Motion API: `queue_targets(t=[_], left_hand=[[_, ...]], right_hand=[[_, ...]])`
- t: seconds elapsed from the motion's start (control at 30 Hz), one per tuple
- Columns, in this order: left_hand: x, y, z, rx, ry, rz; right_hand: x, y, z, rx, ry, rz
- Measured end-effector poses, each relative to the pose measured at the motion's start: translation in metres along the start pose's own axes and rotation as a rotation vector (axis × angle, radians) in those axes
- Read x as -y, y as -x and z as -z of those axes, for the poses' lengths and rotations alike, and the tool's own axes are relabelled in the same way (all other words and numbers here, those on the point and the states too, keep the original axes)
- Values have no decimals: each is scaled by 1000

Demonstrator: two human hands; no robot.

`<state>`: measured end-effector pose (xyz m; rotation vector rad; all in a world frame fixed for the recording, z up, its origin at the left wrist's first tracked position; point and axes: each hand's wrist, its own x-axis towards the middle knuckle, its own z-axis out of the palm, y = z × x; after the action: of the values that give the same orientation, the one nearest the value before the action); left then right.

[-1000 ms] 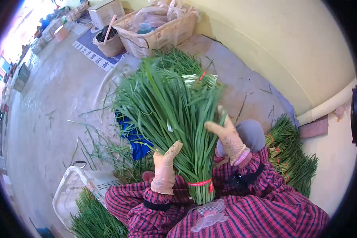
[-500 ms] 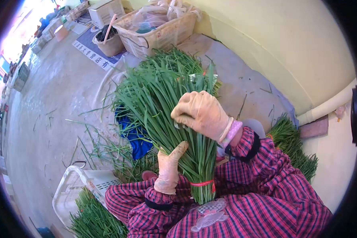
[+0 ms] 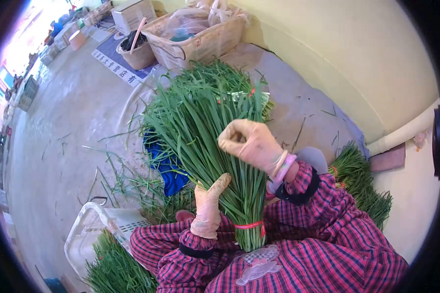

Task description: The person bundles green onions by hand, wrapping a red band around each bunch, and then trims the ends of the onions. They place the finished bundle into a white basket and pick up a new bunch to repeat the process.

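A thick bundle of garlic chives (image 3: 234, 195) stands in my lap, its leaves fanning up and away to the left. Low on the stalks runs a red tie (image 3: 249, 225). My gloved left hand (image 3: 210, 202) wraps the bundle from the left, thumb across the front and fingers hidden behind. Over the leaves on the right is my gloved right hand (image 3: 252, 143), its thumb and fingers curled together in a pinch; whether a leaf is between the fingertips cannot be made out. A heap of more chives (image 3: 210, 78) lies just beyond.
A white plastic basket (image 3: 90, 215) with tied chives stands at lower left. Further bunches (image 3: 357, 180) lie at right by the wall. Behind are a crate of plastic bags (image 3: 200, 44) and a small bucket (image 3: 139, 56). Loose leaves and a blue cloth (image 3: 166, 163) lie on the floor.
My right hand has shifted slightly down and to the right over the leaves, its fingers still curled. My left hand keeps its hold on the bundle.
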<state>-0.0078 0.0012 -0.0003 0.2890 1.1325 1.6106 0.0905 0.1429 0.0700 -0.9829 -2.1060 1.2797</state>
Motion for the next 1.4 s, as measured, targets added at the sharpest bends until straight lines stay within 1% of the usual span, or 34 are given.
queue_targets(t=[0.07, 0.13, 0.2, 0.27, 0.3, 0.37, 0.4, 0.43, 0.47, 0.5, 0.53, 0.57, 0.6, 0.63, 0.7, 0.73, 0.8, 0.83, 0.87, 0.93, 0.97, 1.0, 1.07, 1.1, 1.13, 1.17, 1.2, 1.27, 1.3, 1.33, 1.37, 1.4], left_hand=[[-2, 0, -1, -9, 38, 5], [-6, 0, -1, -20, 95, 14], [-8, -2, 1, -27, 149, 24], [-5, -7, 6, -73, 225, 13], [-2, -9, 12, -81, 243, 6], [-8, -10, 13, -108, 233, -20], [-10, -11, 11, -121, 218, -34], [-20, -5, 2, -64, 183, -69], [-18, -7, 1, -60, 177, -65], [-13, -7, 1, 14, 148, -110], [-12, -6, 1, 88, 119, -155], [-17, -4, 1, 156, -35, -248], [-20, -3, 1, 159, -37, -254], [-25, -4, 2, 116, -53, -267], [-38, 0, 3, -1, -139, -292], [-40, 2, -1, -127, -190, -404], [-44, 1, 25, -61, -172, -310], [-53, 4, 29, 75, -242, -237], [-60, 5, 35, 194, -415, -43], [-50, -2, 24, 197, -497, 89], [-41, -4, 18, 179, -432, 68], [-25, -13, 20, 180, -246, 63], [8, -31, 27, 231, 235, 32], [7, -30, 25, 220, 230, 25], [6, -31, 23, 183, 308, 41], [6, -30, 21, 148, 389, 60], [12, -30, 21, 144, 391, 61], [26, -38, 24, 103, 136, -157], [36, -49, 30, 61, 248, -165], [20, -39, 18, 62, 246, -164], [4, -25, 6, -45, 265, -159], [-7, -16, -1, -154, 283, -154]], right_hand=[[-8, -10, 10, -179, -221, 181], [8, -9, 43, -312, -559, 56], [4, -2, 80, -377, -638, 81], [-20, 15, 100, -361, -662, 87], [-26, 22, 99, -348, -681, 89], [-14, 49, 70, -222, -502, -236], [-64, 63, 55, 10, -580, -17], [-65, 77, 33, 133, -226, -104], [-46, 83, 10, 189, -86, -126], [-31, 82, -14, 163, -314, -6], [-14, 81, -20, 153, -465, -126], [-25, 80, -23, 105, -503, -204], [-31, 76, -24, 62, -538, -277], [-34, 76, -20, 61, -538, -269], [-37, 74, -7, 54, -882, -431], [-36, 74, 0, 44, -878, -429], [-27, 76, 15, 14, -987, -494], [-24, 78, 21, 9, -982, -496], [-26, 79, 23, 7, -979, -490], [-31, 83, 23, -24, -718, -279], [-32, 85, 25, 19, -591, -285], [-26, 87, 22, 33, -592, -283], [-13, 90, 13, 86, -475, -154], [-15, 88, 7, 134, -439, -113], [-16, 84, 2, 141, -447, -110], [-15, 78, -5, 111, -380, -2], [-14, 74, -12, 80, -308, 104], [-14, 62, -29, 27, -303, 87], [-20, 54, -36, -56, -415, 12], [-23, 49, -39, -134, -528, -64], [-24, 45, -37, -185, -598, -106], [-23, 42, -34, -182, -602, -109]])
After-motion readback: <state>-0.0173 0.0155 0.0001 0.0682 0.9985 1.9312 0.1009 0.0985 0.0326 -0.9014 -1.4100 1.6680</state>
